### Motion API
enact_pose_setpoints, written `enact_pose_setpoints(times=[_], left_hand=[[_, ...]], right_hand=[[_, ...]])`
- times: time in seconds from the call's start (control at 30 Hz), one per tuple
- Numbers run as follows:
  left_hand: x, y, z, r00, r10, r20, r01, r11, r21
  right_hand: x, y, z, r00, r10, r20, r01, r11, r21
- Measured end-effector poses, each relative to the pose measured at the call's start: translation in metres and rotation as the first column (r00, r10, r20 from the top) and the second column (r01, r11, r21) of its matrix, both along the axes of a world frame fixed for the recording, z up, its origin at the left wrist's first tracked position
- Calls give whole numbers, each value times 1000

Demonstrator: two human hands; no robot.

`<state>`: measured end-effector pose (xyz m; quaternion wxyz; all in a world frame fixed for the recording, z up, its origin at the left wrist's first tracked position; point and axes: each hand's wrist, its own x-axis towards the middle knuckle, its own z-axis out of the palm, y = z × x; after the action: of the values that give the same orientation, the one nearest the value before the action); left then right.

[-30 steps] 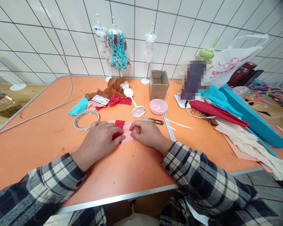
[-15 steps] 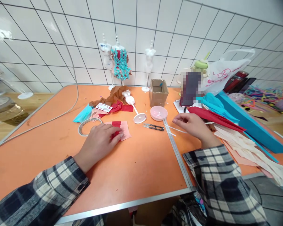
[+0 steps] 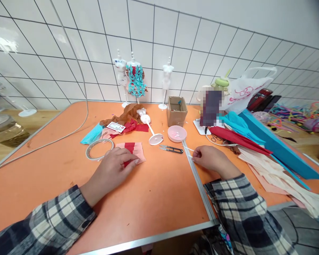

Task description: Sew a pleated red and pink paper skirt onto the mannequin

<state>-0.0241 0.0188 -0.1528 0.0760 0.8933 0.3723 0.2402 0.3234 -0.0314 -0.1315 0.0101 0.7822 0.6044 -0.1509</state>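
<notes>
My left hand [image 3: 114, 168] lies with its fingers out over a pink crepe-paper piece [image 3: 140, 150] that has a red strip [image 3: 129, 145] across it. Part of that piece is hidden under the fingers. To the right, my right hand [image 3: 212, 158] has its fingertips closed at the thin white strips [image 3: 190, 156], beside the metal seam; the exact grip is partly hidden. Between my hands lie black-handled thread snips [image 3: 172, 149]. Just behind my left hand rests a roll of tape [image 3: 89, 150].
A pink bowl [image 3: 177, 134], a cardboard box [image 3: 177, 111] and a tipped white stand [image 3: 155, 139] are farther back. Small mannequins [image 3: 167, 76] stand by the tiled wall. A phone [image 3: 211, 108], blue tray [image 3: 284, 148] and crepe-paper strips [image 3: 241, 140] occupy the right.
My right hand has moved nearer to me and a little left, its fingertips now at the white strips. My left hand stays on the pink piece. The view has tilted slightly up.
</notes>
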Motion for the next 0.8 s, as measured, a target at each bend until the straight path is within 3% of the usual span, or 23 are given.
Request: enact_pose_setpoints(times=[0.13, 0.37, 0.57, 0.8], left_hand=[[2, -1, 1, 1000, -23, 4, 23, 999, -26], [2, -3, 2, 1000, -25, 15, 26, 999, -23], [2, -2, 0, 999, -28, 20, 29, 999, -37], [0, -1, -4, 998, -33, 48, 34, 999, -32]], right_hand=[[-2, -2, 0, 999, -10, 33, 11, 1000, -28], [4, -4, 0, 999, -5, -32, 5, 1000, 30], [-22, -10, 2, 973, 66, 223, -83, 994, 70], [-39, -13, 3, 913, 118, 391, -140, 990, 29]])
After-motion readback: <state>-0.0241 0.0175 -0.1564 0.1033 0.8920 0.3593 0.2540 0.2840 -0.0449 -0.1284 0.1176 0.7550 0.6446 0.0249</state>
